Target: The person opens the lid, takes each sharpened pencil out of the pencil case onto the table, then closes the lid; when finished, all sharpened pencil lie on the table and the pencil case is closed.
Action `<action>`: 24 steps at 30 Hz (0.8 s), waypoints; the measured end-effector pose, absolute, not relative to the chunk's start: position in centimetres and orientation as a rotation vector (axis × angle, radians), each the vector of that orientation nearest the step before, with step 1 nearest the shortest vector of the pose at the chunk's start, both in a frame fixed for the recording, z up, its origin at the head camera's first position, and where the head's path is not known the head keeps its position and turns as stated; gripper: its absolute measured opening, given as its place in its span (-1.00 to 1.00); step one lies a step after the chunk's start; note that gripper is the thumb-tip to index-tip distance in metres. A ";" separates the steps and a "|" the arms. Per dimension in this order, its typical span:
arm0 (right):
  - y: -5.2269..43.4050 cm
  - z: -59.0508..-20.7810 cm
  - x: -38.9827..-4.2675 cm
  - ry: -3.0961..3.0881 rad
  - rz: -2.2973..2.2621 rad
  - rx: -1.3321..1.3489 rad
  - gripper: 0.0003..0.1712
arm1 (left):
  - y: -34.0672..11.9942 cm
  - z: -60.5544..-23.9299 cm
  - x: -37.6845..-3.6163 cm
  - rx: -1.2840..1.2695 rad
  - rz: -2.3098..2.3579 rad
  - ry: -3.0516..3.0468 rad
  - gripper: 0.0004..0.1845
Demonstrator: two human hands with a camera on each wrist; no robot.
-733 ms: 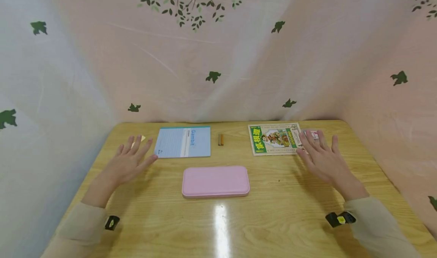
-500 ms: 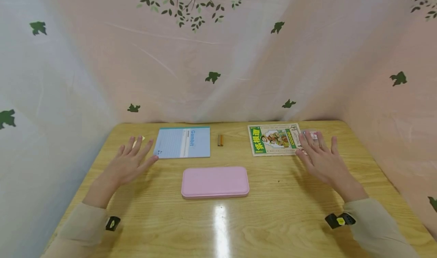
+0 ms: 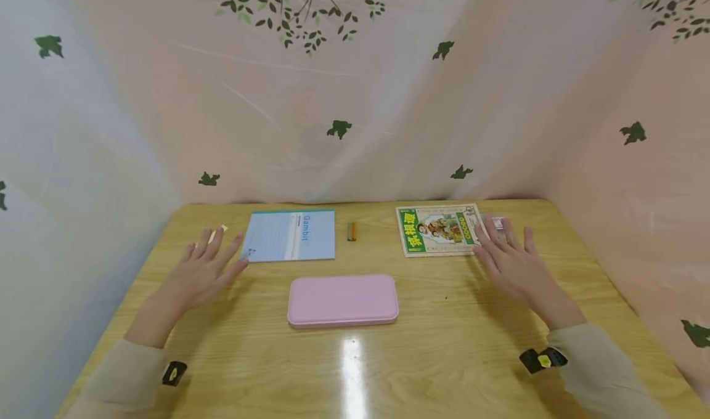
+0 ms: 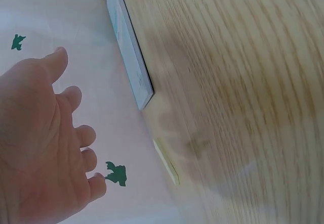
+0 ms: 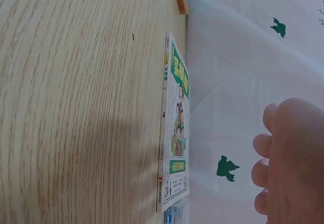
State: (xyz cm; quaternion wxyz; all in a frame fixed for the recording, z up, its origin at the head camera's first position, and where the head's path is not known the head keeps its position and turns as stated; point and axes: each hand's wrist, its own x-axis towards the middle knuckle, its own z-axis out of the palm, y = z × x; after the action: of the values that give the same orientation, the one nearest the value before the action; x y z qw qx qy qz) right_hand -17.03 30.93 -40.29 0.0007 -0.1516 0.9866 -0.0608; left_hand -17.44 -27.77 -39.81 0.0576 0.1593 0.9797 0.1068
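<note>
My left hand (image 3: 199,277) hovers palm down over the table, its fingers spread, holding nothing. Its thumb is nearest the corner of a blue notebook (image 3: 294,236) marked "Gambit". Beyond its fingertips lies a small pale-yellow pad (image 4: 166,162), partly hidden in the head view. On the other side, my right hand (image 3: 518,271) is likewise spread and raised above the table, with nothing in it. Its fingers overlap the edge of a green and cream illustrated book (image 3: 435,230) in the head view. Behind those fingers, a small clear packet (image 3: 498,223) is partly covered.
A pink flat case (image 3: 342,301) lies centrally on the wooden table (image 3: 421,370). Between notebook and book sits a small orange and grey object (image 3: 352,231), its kind unclear. A pale curtain (image 3: 266,129) with leaf prints encloses the table's back and sides.
The head view has shifted slightly, so everything sits a little lower and further left in it. Both hands keep about the same places over the table, and no object has moved.
</note>
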 end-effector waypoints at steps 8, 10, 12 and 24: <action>31.4 -40.5 -16.8 3.082 -0.197 -0.512 -0.26 | -27.7 -40.5 -17.4 0.506 0.321 2.972 -0.23; 31.5 -40.4 -16.9 3.085 -0.197 -0.511 -0.26 | -27.8 -40.8 -17.5 0.501 0.321 2.963 -0.22; 31.5 -40.3 -16.9 3.086 -0.195 -0.505 -0.26 | -27.9 -40.9 -17.5 0.494 0.321 2.953 -0.22; 27.9 -39.8 -15.7 3.124 -0.386 -0.738 0.05 | -24.7 -37.9 -15.4 0.556 0.201 3.028 -0.06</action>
State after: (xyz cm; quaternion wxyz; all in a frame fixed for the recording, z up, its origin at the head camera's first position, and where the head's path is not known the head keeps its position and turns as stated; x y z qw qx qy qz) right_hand -15.66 27.87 -39.75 -0.0458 -0.2281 0.9652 -0.1191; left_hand -15.42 -24.74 -37.86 0.0284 0.1803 0.9810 0.0651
